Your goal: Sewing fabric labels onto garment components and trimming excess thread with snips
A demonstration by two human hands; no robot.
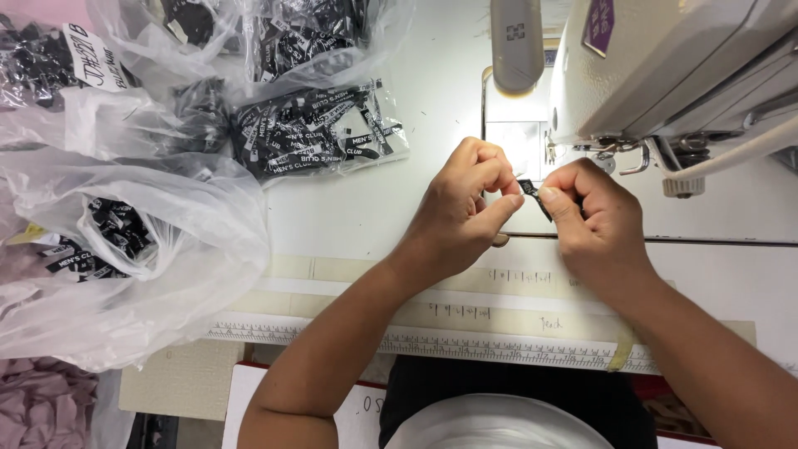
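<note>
Both of my hands meet just in front of the sewing machine's needle area. My left hand (465, 208) and my right hand (594, 220) pinch a small black woven label (529, 188) between thumbs and fingertips. The label is mostly hidden by my fingers. The white sewing machine (665, 66) stands at the upper right, with its lit needle plate (511, 141) right behind my hands.
Several clear plastic bags of black labels (316, 133) lie at the upper left, and one open bag (108, 241) at the left. A taped-down ruler (432, 342) runs along the table's front edge. Pink fabric (41, 407) sits at the lower left.
</note>
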